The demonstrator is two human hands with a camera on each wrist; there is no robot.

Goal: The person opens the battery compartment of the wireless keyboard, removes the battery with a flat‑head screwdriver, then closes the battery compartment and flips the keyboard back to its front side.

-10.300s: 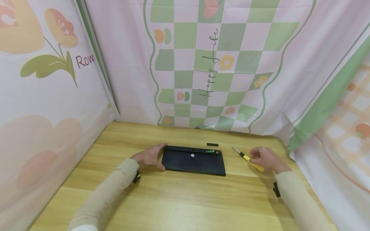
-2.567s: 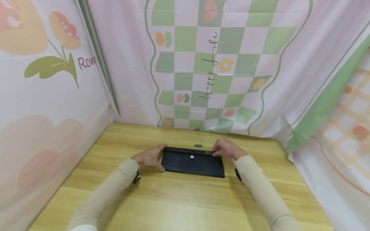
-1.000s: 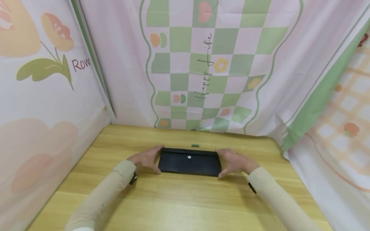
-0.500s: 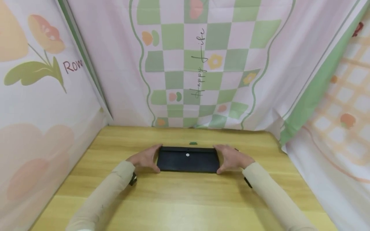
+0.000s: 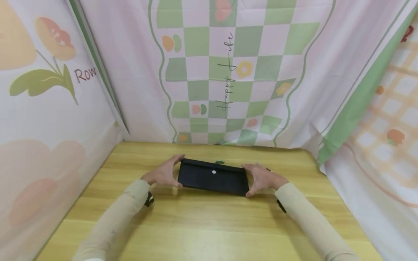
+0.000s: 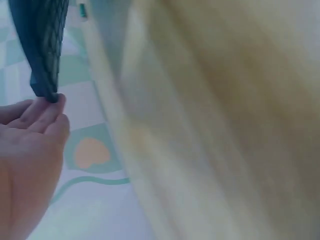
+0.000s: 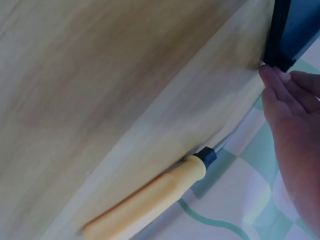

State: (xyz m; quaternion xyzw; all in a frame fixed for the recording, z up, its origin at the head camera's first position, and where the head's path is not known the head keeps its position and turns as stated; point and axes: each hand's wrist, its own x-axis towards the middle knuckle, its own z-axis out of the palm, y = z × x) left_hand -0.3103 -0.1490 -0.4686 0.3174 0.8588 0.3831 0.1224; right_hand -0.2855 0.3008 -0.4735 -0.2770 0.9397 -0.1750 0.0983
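Observation:
A black keyboard (image 5: pixel 213 178) lies underside up with a white round sticker. Its left end is raised off the table and its right end sits lower; keys show on its lower face in the left wrist view (image 6: pixel 54 45). My left hand (image 5: pixel 164 173) grips the left end, thumb at the near corner and fingers at the far one. At the right end my right hand (image 5: pixel 262 179) holds the two corners the same way. Just behind the keyboard's far edge lies a small green battery (image 5: pixel 220 162).
A yellow-handled screwdriver (image 7: pixel 150 202) lies on the wooden table (image 5: pixel 209 224) by my right hand, mostly hidden in the head view. Patterned curtains (image 5: pixel 228 72) hang behind and at both sides.
The battery moved from the keyboard's compartment to the table, and the small black cover left the table. My right hand let go of the screwdriver and took the keyboard; its left end has risen.

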